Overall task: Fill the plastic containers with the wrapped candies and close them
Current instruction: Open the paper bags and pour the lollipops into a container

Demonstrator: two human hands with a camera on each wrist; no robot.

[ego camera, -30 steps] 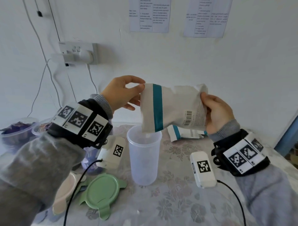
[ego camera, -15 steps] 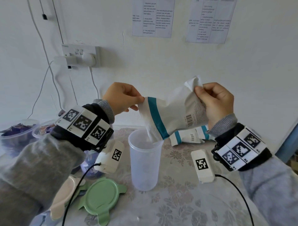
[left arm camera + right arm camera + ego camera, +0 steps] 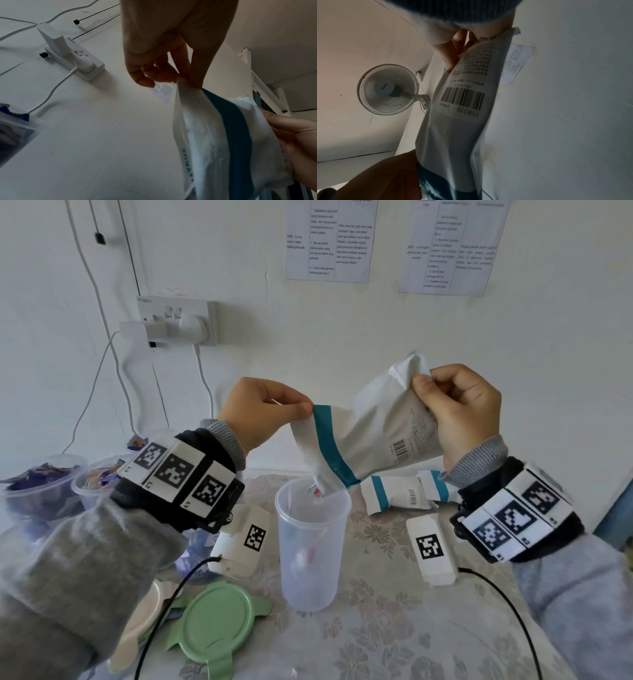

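Observation:
A white candy bag (image 3: 373, 436) with a teal stripe hangs tilted, its open mouth down over a tall clear plastic container (image 3: 311, 549) on the table. My left hand (image 3: 263, 412) pinches the bag's upper mouth corner. My right hand (image 3: 459, 412) grips the bag's raised bottom end. A wrapped candy (image 3: 317, 491) drops from the mouth, and a few blurred candies (image 3: 303, 556) show inside the container. In the left wrist view my fingers (image 3: 195, 75) pinch the bag (image 3: 214, 135) edge. The right wrist view has the bag (image 3: 464, 108) with its barcode under my fingers (image 3: 452, 54).
A green lid (image 3: 215, 625) and a cream lid (image 3: 144, 621) lie at the front left. Two filled containers (image 3: 41, 491) stand at far left. More bags (image 3: 397, 491) lie behind the tall container, near the wall. Cables cross the flowered tablecloth (image 3: 394, 628).
My right hand has lifted the bag's bottom end higher, so the bag tilts more steeply mouth-down. Candies have begun falling into the container. The left hand stays at the mouth corner.

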